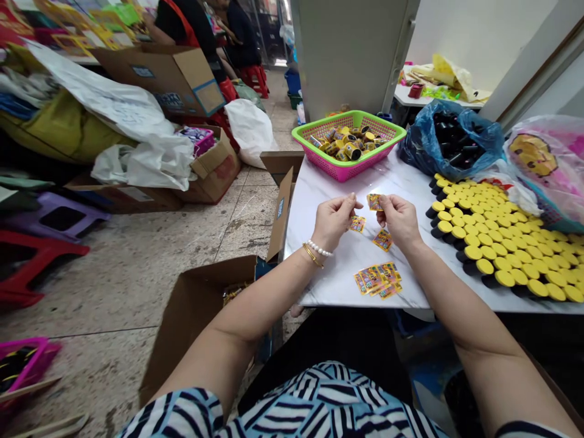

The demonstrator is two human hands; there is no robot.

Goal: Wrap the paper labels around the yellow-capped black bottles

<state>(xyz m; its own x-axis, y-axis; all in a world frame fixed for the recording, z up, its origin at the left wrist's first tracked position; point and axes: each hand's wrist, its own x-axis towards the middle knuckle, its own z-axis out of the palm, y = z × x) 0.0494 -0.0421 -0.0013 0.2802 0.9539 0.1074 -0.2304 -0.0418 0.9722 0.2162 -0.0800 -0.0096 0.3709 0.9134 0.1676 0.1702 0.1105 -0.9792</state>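
Observation:
My right hand (399, 218) pinches a small yellow printed sticker (375, 202) between thumb and fingers, above the white marbled table (328, 280). Opposite it, my left hand (335, 218) has thumb and forefinger pressed together; what is between them, if anything, is too small to make out. Another sticker (357, 224) shows right by the left fingers; whether they touch it I cannot tell. Below the right hand lies a loose sticker (382, 239). Closer to my body is an overlapping spread of several stickers (378, 280).
A green-and-pink basket (326, 165) of labelled small containers stands at the back. Rows of black containers with yellow tops (506, 243) fill the right side, beside a blue bag (422, 137) of black pieces. An open cardboard box (182, 316) sits left of the table. People sit farther off.

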